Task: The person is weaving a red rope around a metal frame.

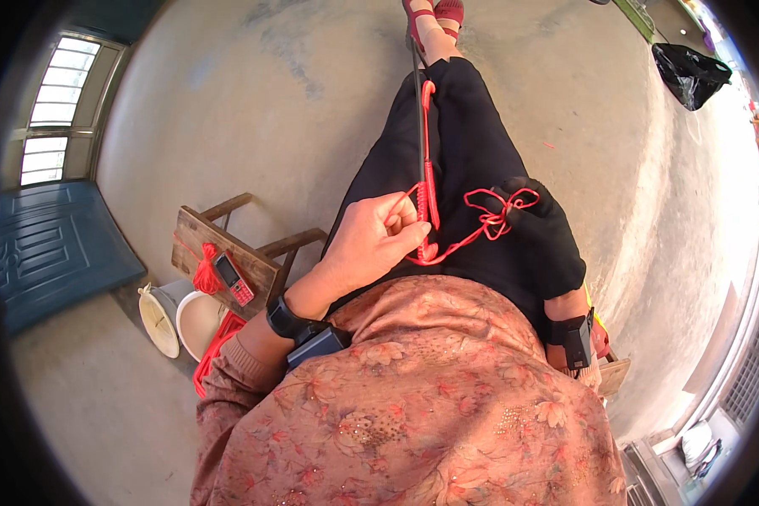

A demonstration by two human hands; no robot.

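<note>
The left hand [375,240], bare, is closed at the lap with its thumb pressed against curled fingers, pinching a strand of red cord [422,198] that is wound in tight coils round a thin dark rod [419,118]. The rod lies lengthwise over the black trousers [472,118], its far end near the red shoes [449,10]. From the near end of the coils, the cord runs right to a loose looped bundle held in the curled fingers of the right hand [538,232], which wears a black glove; how tightly they close cannot be told. To the left, a wooden stool [196,229] bears a red keypad phone [233,279] and a red cord skein [207,271], with a white bucket [196,325] just beside it.
</note>
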